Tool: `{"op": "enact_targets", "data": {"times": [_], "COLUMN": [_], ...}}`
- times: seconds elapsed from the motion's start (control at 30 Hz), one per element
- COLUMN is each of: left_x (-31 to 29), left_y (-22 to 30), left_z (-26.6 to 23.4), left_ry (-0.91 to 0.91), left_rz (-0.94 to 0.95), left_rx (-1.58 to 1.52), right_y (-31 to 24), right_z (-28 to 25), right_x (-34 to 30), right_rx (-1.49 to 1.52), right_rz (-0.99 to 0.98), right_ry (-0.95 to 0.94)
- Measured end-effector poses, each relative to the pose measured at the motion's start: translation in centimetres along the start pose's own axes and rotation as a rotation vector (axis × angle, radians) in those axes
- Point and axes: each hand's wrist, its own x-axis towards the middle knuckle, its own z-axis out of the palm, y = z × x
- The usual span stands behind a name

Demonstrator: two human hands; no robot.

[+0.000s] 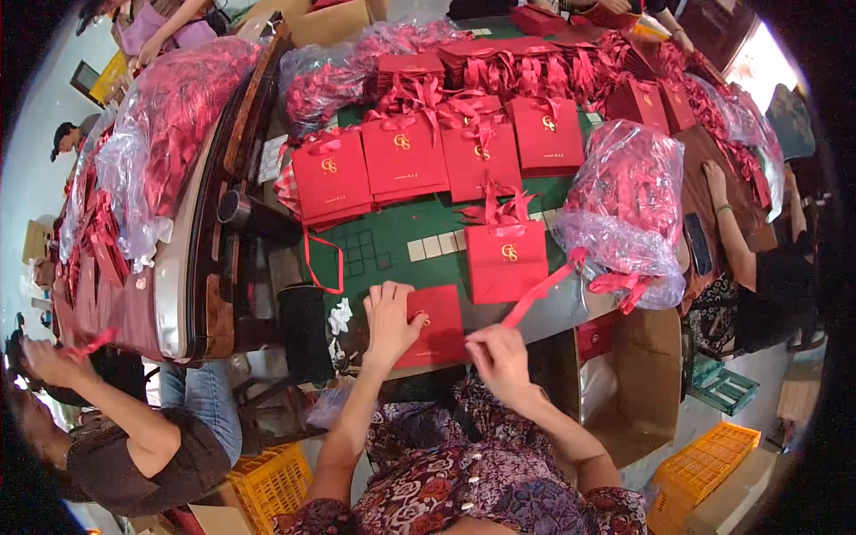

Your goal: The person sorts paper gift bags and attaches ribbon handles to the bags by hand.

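Observation:
A flat red paper gift bag (434, 328) lies at the near edge of the green-topped table in front of me. My left hand (390, 323) rests on its left side, fingers laid out over it. To the right of the bag, my right hand (501, 361) is closed, thumb and fingers pinched on a red ribbon (544, 292). This ribbon runs up and right toward a clear plastic sack (624, 205) packed with red ribbons. Just beyond, another red gift bag (506, 263) with ribbon handles lies on the table.
Several red gift bags (406, 156) lie in a row, with more piled behind. A black tumbler (254, 217) stands at the left. Below the table's right side is an open cardboard box (637, 383). Co-workers sit at both sides; one person's hand (53, 361) holds ribbon at left.

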Motion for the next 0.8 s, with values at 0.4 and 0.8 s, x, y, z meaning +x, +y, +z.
{"op": "enact_targets", "data": {"times": [0.4,0.8], "left_x": [-1.0,-1.5], "left_y": [1.0,2.4], "left_z": [-1.1,-0.8], "left_ry": [-0.204,-0.174], "left_rz": [0.019,-0.054], "left_rx": [-0.239,-0.347], "right_y": [2.5,2.5], "right_z": [6.1,4.9], "right_x": [1.0,1.9], "right_rx": [0.340,0.350], "right_rz": [0.461,0.516], "right_ry": [-0.032,-0.048]}}
